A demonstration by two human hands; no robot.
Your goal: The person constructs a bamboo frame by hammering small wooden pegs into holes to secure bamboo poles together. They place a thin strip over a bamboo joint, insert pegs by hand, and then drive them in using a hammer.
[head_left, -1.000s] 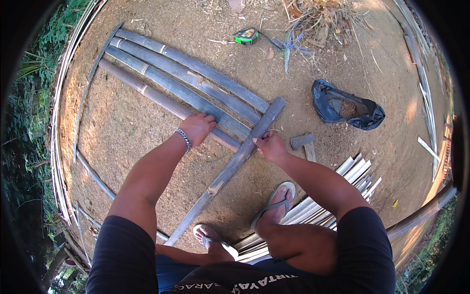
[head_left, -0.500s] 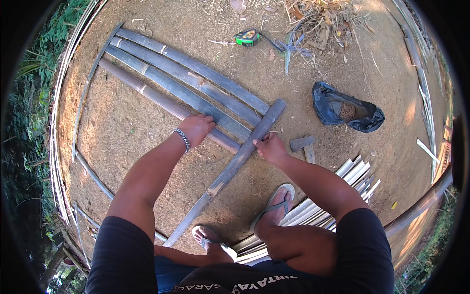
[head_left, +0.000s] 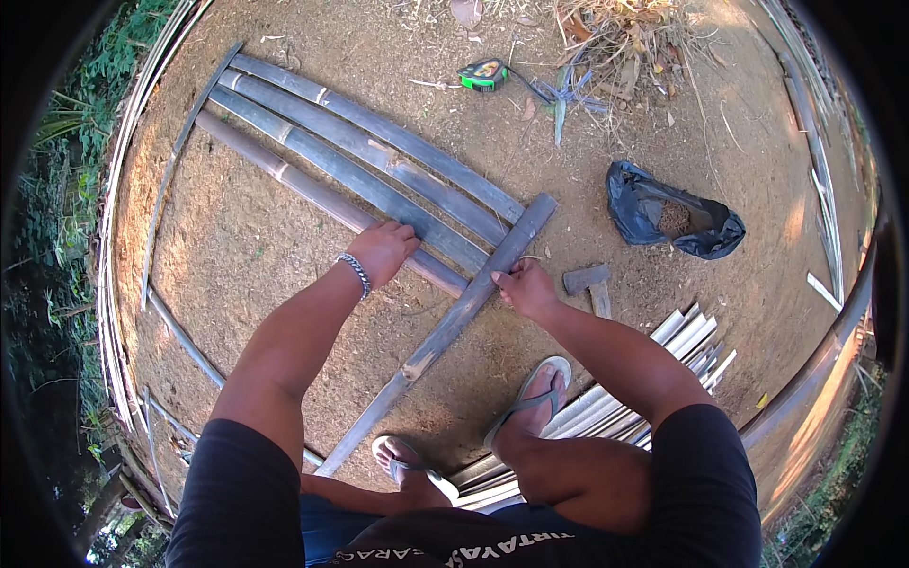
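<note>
Several split bamboo slats (head_left: 365, 185) lie side by side on the ground, fanned slightly. A long bamboo crosspiece (head_left: 431, 346) lies over their near right ends, and a thin strip (head_left: 180, 142) runs across the far left ends. My left hand (head_left: 382, 252), with a chain bracelet at the wrist, is closed over the nearest slat (head_left: 312, 192), its fingertips curled toward the neighbouring one. At the right edge of the crosspiece, my right hand (head_left: 526, 288) pinches that edge between thumb and bent fingers; the fingertips are partly hidden.
A hammer (head_left: 589, 280) lies right of my right hand. Beyond it sits an open black plastic bag (head_left: 668, 210) with small brown bits inside. A green and black tape measure (head_left: 484, 75) lies at the far side. Stacked bamboo strips (head_left: 606, 398) lie beside my sandalled feet.
</note>
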